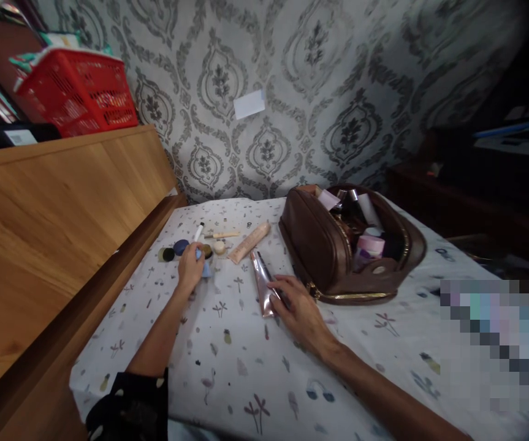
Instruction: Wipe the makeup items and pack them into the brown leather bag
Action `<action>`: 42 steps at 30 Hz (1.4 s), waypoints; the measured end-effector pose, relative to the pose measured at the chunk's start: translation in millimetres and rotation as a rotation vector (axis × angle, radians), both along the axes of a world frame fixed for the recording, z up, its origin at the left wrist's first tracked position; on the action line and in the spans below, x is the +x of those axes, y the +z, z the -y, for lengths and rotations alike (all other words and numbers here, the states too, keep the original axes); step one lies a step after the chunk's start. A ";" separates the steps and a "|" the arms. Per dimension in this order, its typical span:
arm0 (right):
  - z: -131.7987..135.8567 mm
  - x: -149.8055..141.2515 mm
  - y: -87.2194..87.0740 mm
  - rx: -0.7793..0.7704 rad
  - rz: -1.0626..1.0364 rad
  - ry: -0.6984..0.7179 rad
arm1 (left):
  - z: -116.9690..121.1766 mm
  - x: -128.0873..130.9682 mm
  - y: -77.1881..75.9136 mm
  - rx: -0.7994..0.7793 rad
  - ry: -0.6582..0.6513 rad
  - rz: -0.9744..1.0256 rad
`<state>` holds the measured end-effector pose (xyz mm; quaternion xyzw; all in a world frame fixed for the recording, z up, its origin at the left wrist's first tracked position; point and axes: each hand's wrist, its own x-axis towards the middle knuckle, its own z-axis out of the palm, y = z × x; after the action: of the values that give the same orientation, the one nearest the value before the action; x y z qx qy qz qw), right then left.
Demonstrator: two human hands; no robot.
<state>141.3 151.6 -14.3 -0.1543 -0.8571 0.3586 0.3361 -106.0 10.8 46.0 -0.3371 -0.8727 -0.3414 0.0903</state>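
My left hand [191, 267] is closed around a small light-blue item [206, 269], partly hidden by my fingers, so I cannot tell its kind. Close to that hand are a dark blue round jar [181, 247], a dark round lidded pot [168, 254], a cream-coloured little pot [219, 247] and a white pen-like stick [198, 231]. My right hand [301, 312] has its thumb and fingers on a shiny pink cosmetic tube [263, 288] lying on the cloth. A peach tube [249, 242] and a thin yellowish stick [222, 234] lie beyond.
At the right stands an open brown makeup bag [317, 245], holding a pink-lidded jar [371, 246] and several other cosmetics. Patterned white cloth [227, 380] covers the table. A wooden panel [71, 208] borders the left, with a red basket [87, 92] on top. Patterned wall [292, 141] behind.
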 end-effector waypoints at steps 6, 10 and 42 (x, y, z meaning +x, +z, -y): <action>2.3 2.1 6.2 0.016 0.022 0.014 | -20.9 -15.6 -1.0 -0.275 0.001 -0.037; 3.2 2.0 6.2 0.007 0.011 0.016 | -33.5 -17.9 -2.2 -0.372 0.021 -0.025; 5.5 6.5 32.1 -0.469 -0.225 0.220 | -30.2 127.5 3.6 0.321 -0.481 0.557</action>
<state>147.8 146.1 17.7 -0.0933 -0.7194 0.5965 0.3435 21.6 41.0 49.6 -0.4079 -0.6954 -0.5633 -0.1808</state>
